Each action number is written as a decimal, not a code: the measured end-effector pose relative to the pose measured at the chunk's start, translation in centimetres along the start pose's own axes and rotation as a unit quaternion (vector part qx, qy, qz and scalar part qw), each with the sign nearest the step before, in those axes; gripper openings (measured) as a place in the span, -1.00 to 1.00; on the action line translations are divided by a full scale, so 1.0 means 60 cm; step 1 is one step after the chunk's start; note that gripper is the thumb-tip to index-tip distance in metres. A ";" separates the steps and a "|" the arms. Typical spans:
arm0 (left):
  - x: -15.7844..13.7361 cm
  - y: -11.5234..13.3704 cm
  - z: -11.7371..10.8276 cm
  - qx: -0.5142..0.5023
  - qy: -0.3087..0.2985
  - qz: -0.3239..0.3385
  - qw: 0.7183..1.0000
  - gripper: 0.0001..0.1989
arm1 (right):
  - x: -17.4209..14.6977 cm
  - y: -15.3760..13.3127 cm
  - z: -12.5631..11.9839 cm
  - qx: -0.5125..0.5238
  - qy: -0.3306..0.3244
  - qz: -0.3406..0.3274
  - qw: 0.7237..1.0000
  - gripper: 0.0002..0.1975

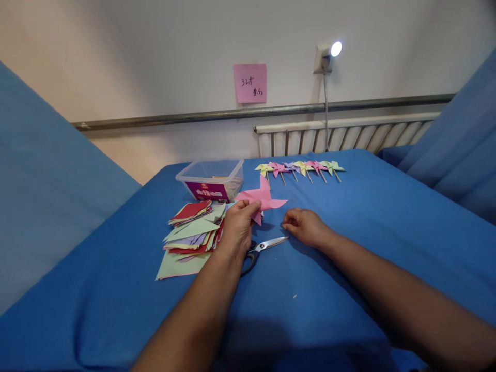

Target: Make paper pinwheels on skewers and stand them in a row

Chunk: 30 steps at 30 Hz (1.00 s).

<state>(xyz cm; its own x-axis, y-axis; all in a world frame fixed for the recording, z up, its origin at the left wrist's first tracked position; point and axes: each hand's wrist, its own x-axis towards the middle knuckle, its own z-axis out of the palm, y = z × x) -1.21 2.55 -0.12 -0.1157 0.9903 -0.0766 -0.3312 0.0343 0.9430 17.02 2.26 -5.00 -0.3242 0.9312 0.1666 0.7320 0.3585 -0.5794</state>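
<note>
My left hand (239,223) pinches a pink paper pinwheel (260,197), holding it above the table with its blades spread out. No stick shows on this pinwheel. To the right, my right hand (304,226) is low over the cloth, thumb and fingertips pressed together; whether something small is between them I cannot make out. Below both hands lie scissors (267,244) with dark handles, their blades pointing right toward my right fingertips. Left of my left hand is a messy stack of coloured paper (194,232) in red, green, yellow and purple.
A clear plastic box (209,178) with a purple label stands behind the paper stack. Several finished pinwheels on sticks (304,168) lie in a row at the back. The table has a blue cloth (349,289). Blue curtains (457,134) hang at both sides.
</note>
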 end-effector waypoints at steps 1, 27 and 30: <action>0.000 0.000 0.001 0.000 -0.001 -0.001 1.000 -0.80 | -0.002 -0.005 -0.001 -0.006 -0.013 -0.005 1.000 -0.92; -0.004 -0.004 0.004 0.033 0.014 -0.011 0.999 -0.74 | -0.015 -0.033 -0.012 -0.230 -0.059 -0.008 0.971 -0.78; -0.005 -0.002 0.006 0.035 0.022 -0.018 0.999 -0.72 | -0.013 -0.031 -0.014 -0.217 -0.051 -0.016 0.975 -0.77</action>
<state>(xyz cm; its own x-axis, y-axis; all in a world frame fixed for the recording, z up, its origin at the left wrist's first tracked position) -0.80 2.31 -0.12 -0.1470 0.9814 -0.1236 -0.2688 0.0806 0.9598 16.40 0.89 -3.37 -0.3925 0.9157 0.0858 0.8978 0.4017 -0.1803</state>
